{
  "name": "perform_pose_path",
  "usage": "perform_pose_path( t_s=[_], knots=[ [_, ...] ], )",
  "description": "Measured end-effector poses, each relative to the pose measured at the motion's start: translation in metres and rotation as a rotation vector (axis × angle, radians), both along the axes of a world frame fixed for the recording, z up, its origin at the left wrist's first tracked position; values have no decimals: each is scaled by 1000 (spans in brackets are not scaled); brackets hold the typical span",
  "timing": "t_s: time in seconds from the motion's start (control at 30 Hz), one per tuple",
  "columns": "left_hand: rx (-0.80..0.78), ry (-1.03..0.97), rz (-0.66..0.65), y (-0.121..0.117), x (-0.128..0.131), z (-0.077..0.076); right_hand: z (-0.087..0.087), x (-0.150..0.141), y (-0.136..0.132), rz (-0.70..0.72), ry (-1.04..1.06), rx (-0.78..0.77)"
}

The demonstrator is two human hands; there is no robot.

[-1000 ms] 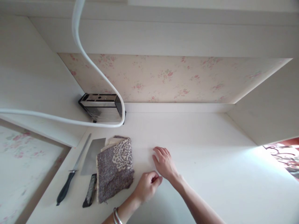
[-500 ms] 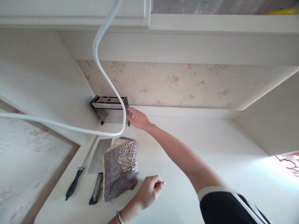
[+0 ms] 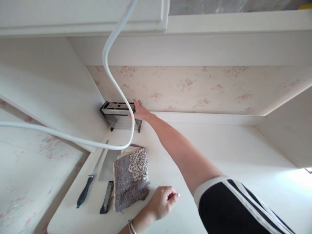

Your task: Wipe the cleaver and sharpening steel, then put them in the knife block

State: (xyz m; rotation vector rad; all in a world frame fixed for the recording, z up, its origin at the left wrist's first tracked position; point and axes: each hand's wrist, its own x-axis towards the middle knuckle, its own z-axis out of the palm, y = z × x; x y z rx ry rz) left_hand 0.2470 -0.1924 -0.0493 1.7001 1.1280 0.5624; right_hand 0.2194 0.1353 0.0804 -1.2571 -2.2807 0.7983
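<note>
My right hand [image 3: 140, 110] reaches across the counter to the right end of a knife block [image 3: 119, 121] with a slotted metal top and a see-through front. Its fingers are spread around the block's upper right corner; whether they press on it I cannot tell. Low in the view, my left hand [image 3: 163, 202] is loosely curled, with nothing visible in it. Left of that hand lies a folded grey-brown towel [image 3: 130, 182] with a cream pattern. A cleaver [image 3: 109, 167] with a black handle lies partly under the towel. Farther left is a honing steel [image 3: 85, 191].
A white cable [image 3: 117, 86] loops close to the camera and crosses in front of the block. White cabinets [image 3: 80, 16] hang overhead. The white counter [image 3: 207, 149] runs along a flowered wall [image 3: 185, 87], with a side panel [image 3: 48, 71] on the left.
My right hand has moved up from the knife block's right side to its top corner, and its fingers have spread. My left hand stays curled beside the towel. The view has shifted slightly.
</note>
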Motion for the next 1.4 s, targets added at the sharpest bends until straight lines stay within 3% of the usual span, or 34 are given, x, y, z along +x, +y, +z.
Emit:
perform_pose_path(
  t_s=[0.2,0.47,0.6,0.83,1.0,1.23,1.33,1.4],
  knots=[
    [75,60,14,0,3,-3,-9,-1,11,-37,121,-1],
    [83,93,-29,2,2,-2,-12,8,-2,-123,254,-21],
    [84,88,-31,-1,0,-2,-16,55,-10,-139,294,-26],
    [93,94,-16,-8,3,-2,-12,185,-41,-123,526,-246],
    [101,82,-15,-11,4,2,-6,257,-64,-173,604,-318],
    [22,60,-19,-12,5,9,-9,310,-75,-264,558,-309],
    [-92,26,-26,-7,-4,27,-6,318,-78,-256,481,-260],
    [-75,60,-15,-5,-19,46,-1,318,-86,-289,385,-118]
  ],
)
